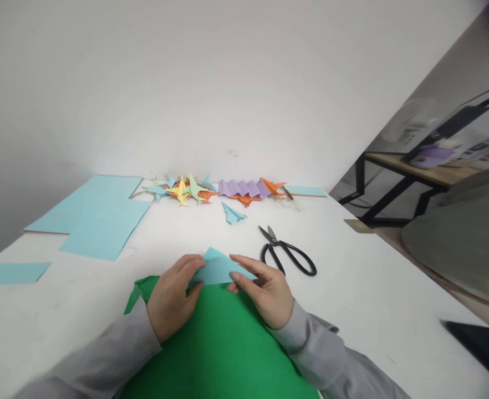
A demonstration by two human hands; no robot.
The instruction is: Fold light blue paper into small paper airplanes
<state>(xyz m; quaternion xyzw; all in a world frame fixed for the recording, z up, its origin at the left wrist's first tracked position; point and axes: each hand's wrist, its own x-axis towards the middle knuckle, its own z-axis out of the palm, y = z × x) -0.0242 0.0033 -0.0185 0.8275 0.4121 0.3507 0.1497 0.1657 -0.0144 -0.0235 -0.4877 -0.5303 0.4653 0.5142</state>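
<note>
Folded blue paper between left hand and right hand, each grip pinching one side (neither nearer); long axis roughly parallel to bench's far edge, peak toward it.

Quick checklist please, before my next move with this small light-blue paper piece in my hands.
1. Left bare hand gripping the small light-blue paper piece: ok, at its left end.
2. Right bare hand gripping it: ok, at its right end.
3. Paper edges aligned: cannot tell, fingers cover both ends.
4. Black-handled metal scissors closed: not ok, blades spread.
5. Scissors set down: ok, on the white table.
</note>
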